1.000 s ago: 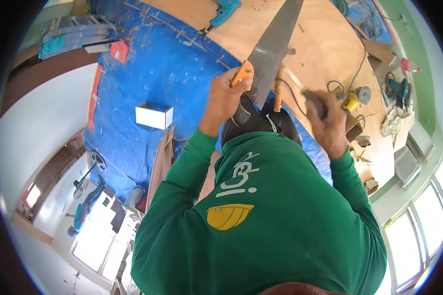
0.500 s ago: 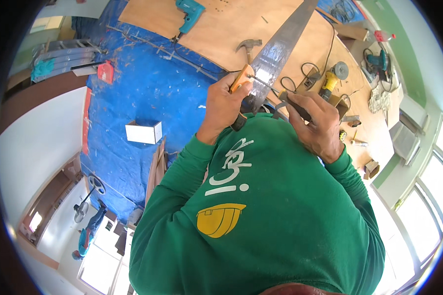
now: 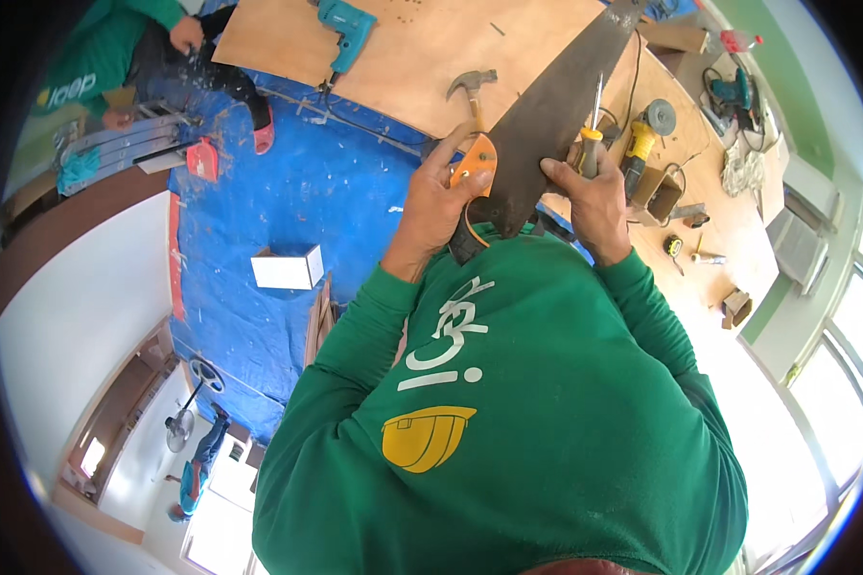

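My left hand (image 3: 433,213) is closed round the orange and black handle (image 3: 477,161) of a handsaw. The saw's wide dark blade (image 3: 545,115) slants away to the upper right, its broad end close to my chest. Whether blade and handle are still joined, I cannot tell. My right hand (image 3: 599,209) pinches the right edge of the blade with the thumb on its face. The same hand grips a screwdriver (image 3: 592,144) with a yellow and grey handle, its shaft pointing away from me. Just beyond my left hand, a claw hammer (image 3: 473,84) lies on the plywood.
A plywood sheet (image 3: 403,57) bears a teal drill (image 3: 347,34), a yellow angle grinder (image 3: 646,144), a tape measure (image 3: 674,246) and a small cardboard box (image 3: 657,192). Blue tarp (image 3: 249,211) covers the floor, with a white box (image 3: 288,268) on it. A co-worker (image 3: 144,57) is at upper left.
The screwdriver's tip has left the saw handle and now points away from me. My right hand has moved left onto the blade, which has turned its face. A co-worker has appeared at upper left.
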Demonstrator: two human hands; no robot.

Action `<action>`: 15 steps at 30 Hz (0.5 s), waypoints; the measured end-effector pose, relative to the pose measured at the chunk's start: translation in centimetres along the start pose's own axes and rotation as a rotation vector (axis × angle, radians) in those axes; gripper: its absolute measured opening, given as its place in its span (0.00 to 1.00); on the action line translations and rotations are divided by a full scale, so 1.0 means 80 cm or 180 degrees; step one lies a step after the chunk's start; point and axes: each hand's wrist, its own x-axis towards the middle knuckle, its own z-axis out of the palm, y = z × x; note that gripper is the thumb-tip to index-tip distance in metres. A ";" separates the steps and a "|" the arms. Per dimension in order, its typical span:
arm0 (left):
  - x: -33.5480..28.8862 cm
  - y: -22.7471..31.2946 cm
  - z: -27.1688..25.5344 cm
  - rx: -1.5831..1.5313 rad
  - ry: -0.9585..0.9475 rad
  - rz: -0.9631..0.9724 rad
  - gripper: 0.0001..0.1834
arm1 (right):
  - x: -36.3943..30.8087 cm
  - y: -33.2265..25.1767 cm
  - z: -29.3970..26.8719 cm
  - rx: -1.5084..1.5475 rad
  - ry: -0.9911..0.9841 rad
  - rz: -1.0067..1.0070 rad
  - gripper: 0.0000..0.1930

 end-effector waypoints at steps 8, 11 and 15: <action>0.016 0.000 -0.011 0.0125 -0.0163 -0.0075 0.37 | 0.015 0.013 -0.002 0.0158 0.0047 0.0000 0.13; 0.023 -0.006 -0.019 0.0369 -0.0250 0.0008 0.36 | 0.018 0.019 -0.006 -0.0005 0.0048 0.0028 0.13; 0.026 -0.004 -0.021 0.0370 -0.0250 -0.0120 0.35 | 0.016 0.011 0.000 0.0097 0.0027 0.0136 0.14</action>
